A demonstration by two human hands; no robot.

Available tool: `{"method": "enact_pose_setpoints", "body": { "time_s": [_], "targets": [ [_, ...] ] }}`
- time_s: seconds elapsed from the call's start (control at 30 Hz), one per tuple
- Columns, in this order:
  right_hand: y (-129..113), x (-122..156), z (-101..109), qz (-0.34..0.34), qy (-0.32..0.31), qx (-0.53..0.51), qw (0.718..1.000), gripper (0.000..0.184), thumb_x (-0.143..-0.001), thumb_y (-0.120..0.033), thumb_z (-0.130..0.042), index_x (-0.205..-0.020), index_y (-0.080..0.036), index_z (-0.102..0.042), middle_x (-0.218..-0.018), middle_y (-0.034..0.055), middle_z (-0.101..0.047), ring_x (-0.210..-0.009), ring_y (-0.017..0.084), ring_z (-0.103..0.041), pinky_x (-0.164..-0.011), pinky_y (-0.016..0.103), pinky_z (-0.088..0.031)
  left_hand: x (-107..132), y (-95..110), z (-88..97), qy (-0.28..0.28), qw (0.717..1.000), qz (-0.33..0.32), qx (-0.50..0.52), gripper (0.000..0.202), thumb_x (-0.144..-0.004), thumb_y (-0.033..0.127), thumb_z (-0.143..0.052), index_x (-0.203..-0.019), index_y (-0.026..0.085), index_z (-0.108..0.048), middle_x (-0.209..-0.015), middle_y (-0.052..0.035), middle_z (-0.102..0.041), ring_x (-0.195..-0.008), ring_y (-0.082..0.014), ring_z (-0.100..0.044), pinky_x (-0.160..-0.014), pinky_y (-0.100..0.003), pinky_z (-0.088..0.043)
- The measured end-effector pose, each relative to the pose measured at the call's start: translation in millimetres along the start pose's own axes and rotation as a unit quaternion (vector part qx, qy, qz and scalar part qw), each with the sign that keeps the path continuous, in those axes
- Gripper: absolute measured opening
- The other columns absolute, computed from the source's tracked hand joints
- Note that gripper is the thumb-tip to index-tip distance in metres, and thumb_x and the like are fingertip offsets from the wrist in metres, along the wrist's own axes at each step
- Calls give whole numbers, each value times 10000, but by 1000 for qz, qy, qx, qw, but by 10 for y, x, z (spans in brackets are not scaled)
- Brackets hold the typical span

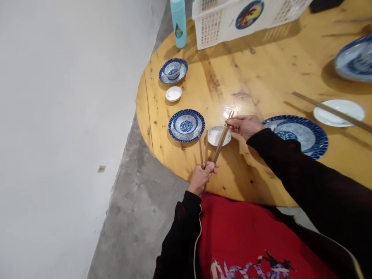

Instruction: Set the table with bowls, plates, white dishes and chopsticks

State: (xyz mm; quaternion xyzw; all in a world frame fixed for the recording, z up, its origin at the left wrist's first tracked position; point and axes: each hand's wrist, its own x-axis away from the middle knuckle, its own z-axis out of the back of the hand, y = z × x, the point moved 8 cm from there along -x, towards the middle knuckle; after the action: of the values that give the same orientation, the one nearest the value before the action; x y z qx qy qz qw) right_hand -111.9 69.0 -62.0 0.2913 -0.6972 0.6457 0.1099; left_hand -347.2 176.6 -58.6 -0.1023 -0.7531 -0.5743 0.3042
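Note:
My left hand (202,176) is closed round the lower ends of several wooden chopsticks (221,142) at the table's near edge. Two of them stick up apart from the rest. My right hand (243,126) pinches the upper ends of the other chopsticks, above a small white dish (214,135). Left of that dish lies a blue-patterned plate (200,133) with a bowl (186,123) on it. Partly behind my right sleeve is another blue-rimmed plate (319,145) bearing a bowl.
At the far left, a bowl sits on a plate (162,77), beside a small white dish (173,93). A light-blue bottle (179,27) and a white plastic basket (215,31) stand behind. To the right, chopsticks lie across a white dish (328,114), and another plate (341,58) holds a bowl.

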Motion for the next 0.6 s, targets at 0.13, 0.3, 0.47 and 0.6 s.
{"method": "enact_pose_setpoints", "body": {
  "time_s": [0.13, 0.3, 0.47, 0.6],
  "targets": [
    [-22, -257, 25, -1, 38, 22, 999, 254, -818, -10, -787, -659, -147, -643, -616, 30, -630, -515, 73, -539, -464, 170, -425, -166, 34, 36, 30, 999, -14, 10, 416, -819, 529, -688, -844, 114, -705, -713, -7, -586, -514, -52, -292, -490, -238, -185],
    [39, -491, 34, -7, 64, 31, 997, 263, -839, 1, -767, -666, -151, -641, -611, 37, -640, -544, 84, -532, -521, 216, -395, -310, 1, 87, 80, 996, -21, 19, 349, -852, 453, -675, -863, 106, -718, -678, 0, -572, -517, -57, -305, -507, -232, -221],
    [142, -583, 75, -10, 78, 35, 996, 261, -820, -45, -810, -665, -165, -638, -618, 43, -654, -551, 98, -543, -560, 249, -422, -357, -37, 104, 101, 995, -6, 18, 323, -859, 421, -682, -843, 101, -725, -670, -3, -578, -520, -57, -303, -510, -225, -231],
    [197, -613, 87, -6, 82, 36, 996, 270, -817, -92, -828, -659, -175, -626, -623, 60, -666, -566, 112, -552, -549, 247, -417, -357, -30, 95, 100, 995, -1, 12, 341, -868, 438, -686, -819, 102, -720, -680, -8, -593, -517, -55, -311, -513, -221, -242]
  ]
}}
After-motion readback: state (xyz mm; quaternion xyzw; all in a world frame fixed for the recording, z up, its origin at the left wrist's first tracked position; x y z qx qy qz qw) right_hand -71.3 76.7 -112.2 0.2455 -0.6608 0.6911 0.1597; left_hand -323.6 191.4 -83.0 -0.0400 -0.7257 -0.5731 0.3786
